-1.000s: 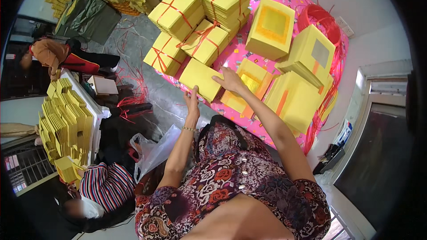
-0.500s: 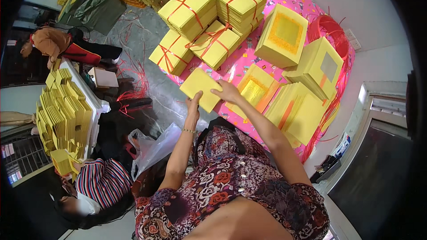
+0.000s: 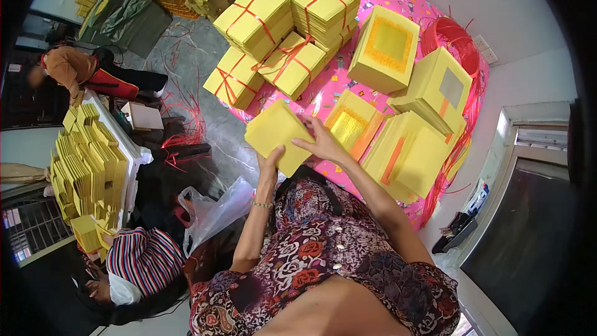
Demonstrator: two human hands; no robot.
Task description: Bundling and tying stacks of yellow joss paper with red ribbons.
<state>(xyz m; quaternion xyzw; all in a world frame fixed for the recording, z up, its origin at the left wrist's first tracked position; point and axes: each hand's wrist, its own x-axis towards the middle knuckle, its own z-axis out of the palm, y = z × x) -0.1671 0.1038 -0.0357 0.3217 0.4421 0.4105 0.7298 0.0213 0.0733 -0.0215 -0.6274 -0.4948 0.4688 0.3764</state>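
Note:
A small stack of yellow paper sheets [image 3: 273, 134] is held in front of me, tilted, its sheets slightly fanned along the left edge. My left hand [image 3: 269, 165] is closed on its lower edge, thumb on top and the other fingers hidden underneath. At the right edge is my right hand [image 3: 320, 142], its thumb on the top sheet and its fingers against the side. Just right of that hand, on the pink patterned cloth [image 3: 339, 81], lies a yellow stack with a gold square [image 3: 348, 126]. Beside it spreads a fanned pile of yellow sheets with orange strips [image 3: 404, 155].
Beyond my hands stand several yellow paper bundles tied with red strapping [image 3: 255, 18]. Taller yellow stacks [image 3: 385, 50] and a red strapping coil [image 3: 451, 46] are at right. Leftward, two people work by a table of yellow packets [image 3: 90, 162]; a plastic bag [image 3: 214, 211] is nearer.
The held paper stack has come slightly nearer and tilted, with its sheets now showing fanned at the left edge. My right hand's fingers have spread a little. The whole view has shifted slightly.

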